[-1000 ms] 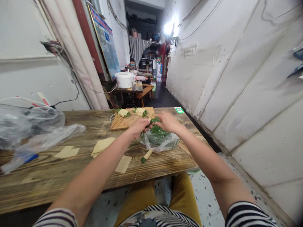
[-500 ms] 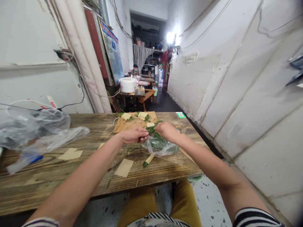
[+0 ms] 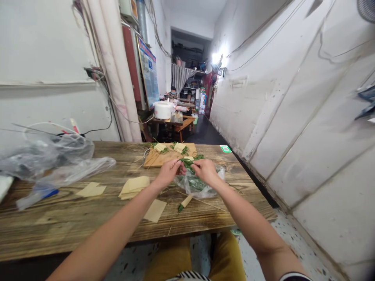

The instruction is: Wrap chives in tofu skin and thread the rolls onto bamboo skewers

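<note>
My left hand (image 3: pixel 171 171) and my right hand (image 3: pixel 205 170) both pinch a small bunch of green herbs (image 3: pixel 186 162), one at each end. Below them lies a clear plastic bag (image 3: pixel 202 191) with more greens inside. Close to the bag rests a roll (image 3: pixel 185 202) of beige sheet wrapped around greens. A single beige square sheet (image 3: pixel 156 210) lies partly behind my left forearm, beside a stack of such sheets (image 3: pixel 134 186). On the wooden board (image 3: pixel 155 160) sit finished-looking rolls (image 3: pixel 179 148) with greens poking out, along with thin sticks.
Crumpled plastic bags (image 3: pixel 67 171) cover the left of the wooden table (image 3: pixel 96 218), near two loose beige sheets (image 3: pixel 91 189). A green code card (image 3: pixel 225 149) is at the far right corner. Beyond, a person (image 3: pixel 173 93) sits behind a table with a white cooker (image 3: pixel 163 110).
My hands have drawn closer together, and the bunch of herbs is now stretched between them. The camera view has shifted slightly, and the stack of sheets shows beside my left forearm.
</note>
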A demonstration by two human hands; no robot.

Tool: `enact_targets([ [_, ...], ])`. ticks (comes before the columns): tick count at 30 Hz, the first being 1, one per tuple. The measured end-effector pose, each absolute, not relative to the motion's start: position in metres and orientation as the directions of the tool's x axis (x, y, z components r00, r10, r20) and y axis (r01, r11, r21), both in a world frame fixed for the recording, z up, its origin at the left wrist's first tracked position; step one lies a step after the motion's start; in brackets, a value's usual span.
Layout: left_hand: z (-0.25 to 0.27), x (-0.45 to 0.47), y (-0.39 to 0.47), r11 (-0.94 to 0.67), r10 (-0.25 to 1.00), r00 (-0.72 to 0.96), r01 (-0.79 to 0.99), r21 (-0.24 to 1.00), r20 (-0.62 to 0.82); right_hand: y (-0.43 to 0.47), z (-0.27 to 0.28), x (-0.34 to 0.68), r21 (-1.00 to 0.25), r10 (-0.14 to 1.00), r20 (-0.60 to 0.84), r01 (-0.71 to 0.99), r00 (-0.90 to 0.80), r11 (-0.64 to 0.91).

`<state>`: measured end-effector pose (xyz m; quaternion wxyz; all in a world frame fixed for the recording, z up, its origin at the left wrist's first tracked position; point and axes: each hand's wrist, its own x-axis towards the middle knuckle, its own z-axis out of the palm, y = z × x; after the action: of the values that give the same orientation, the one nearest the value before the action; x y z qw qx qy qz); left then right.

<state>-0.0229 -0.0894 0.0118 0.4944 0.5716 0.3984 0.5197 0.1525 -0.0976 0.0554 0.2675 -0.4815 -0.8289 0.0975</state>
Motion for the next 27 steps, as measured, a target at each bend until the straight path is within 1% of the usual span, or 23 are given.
enact_targets([
  [2, 0.001, -0.01, -0.091, -0.147, 0.989, -0.03, -0.236, 0.961, 0.144, -0.104, 0.042, 0.138, -0.518, 0.893, 0.328, 0.731, -0.31, 0.444],
  [3, -0.004, -0.004, -0.092, -0.131, 0.989, -0.113, -0.304, 0.944, 0.1, -0.107, 0.035, 0.13, -0.538, 0.908, 0.315, 0.736, -0.276, 0.41],
  [4, -0.009, 0.001, -0.093, -0.122, 0.982, -0.181, -0.352, 0.928, 0.06, -0.11, 0.028, 0.121, -0.531, 0.915, 0.313, 0.752, -0.253, 0.39],
  [6, -0.016, 0.008, -0.095, -0.109, 0.966, -0.257, -0.401, 0.91, 0.002, -0.116, 0.015, 0.106, -0.46, 0.908, 0.345, 0.8, -0.238, 0.385],
  [8, -0.021, 0.01, -0.096, -0.099, 0.962, -0.272, -0.421, 0.901, -0.021, -0.119, 0.008, 0.095, -0.371, 0.9, 0.358, 0.847, -0.247, 0.38],
  [10, -0.025, 0.011, -0.099, -0.08, 0.96, -0.276, -0.447, 0.891, -0.052, -0.121, 0.006, 0.087, -0.299, 0.911, 0.33, 0.888, -0.248, 0.35],
  [12, -0.027, 0.011, -0.103, -0.049, 0.963, -0.255, -0.474, 0.879, -0.083, -0.123, 0.008, 0.082, -0.225, 0.929, 0.28, 0.924, -0.242, 0.309],
  [15, -0.031, 0.008, -0.111, -0.004, 0.987, -0.14, -0.494, 0.87, -0.075, -0.129, 0.01, 0.076, -0.116, 0.937, 0.218, 0.946, -0.274, 0.304],
  [17, -0.033, 0.002, -0.115, 0.006, 0.996, -0.073, -0.46, 0.888, -0.045, -0.137, 0.01, 0.073, -0.061, 0.923, 0.188, 0.934, -0.335, 0.351],
  [19, -0.034, -0.009, -0.116, 0.021, 0.998, -0.047, -0.411, 0.912, -0.044, -0.146, 0.011, 0.073, -0.026, 0.895, 0.154, 0.904, -0.418, 0.427],
  [21, -0.034, -0.023, -0.117, 0.067, 0.997, -0.017, -0.375, 0.925, -0.079, -0.153, 0.016, 0.076, -0.027, 0.854, 0.079, 0.855, -0.515, 0.518],
  [23, -0.032, -0.039, -0.118, 0.13, 0.992, 0.035, -0.342, 0.931, -0.125, -0.152, 0.023, 0.083, -0.066, 0.805, 0.051, 0.803, -0.591, 0.593],
  [24, -0.031, -0.047, -0.119, 0.167, 0.986, 0.069, -0.312, 0.935, -0.153, -0.149, 0.026, 0.086, -0.088, 0.778, 0.078, 0.773, -0.623, 0.628],
  [26, -0.027, -0.063, -0.121, 0.238, 0.967, 0.141, -0.218, 0.946, -0.211, -0.139, 0.027, 0.09, -0.111, 0.714, 0.179, 0.707, -0.677, 0.699],
  [27, -0.024, -0.07, -0.123, 0.271, 0.953, 0.186, -0.16, 0.949, -0.24, -0.134, 0.026, 0.089, -0.12, 0.681, 0.194, 0.671, -0.706, 0.731],
])
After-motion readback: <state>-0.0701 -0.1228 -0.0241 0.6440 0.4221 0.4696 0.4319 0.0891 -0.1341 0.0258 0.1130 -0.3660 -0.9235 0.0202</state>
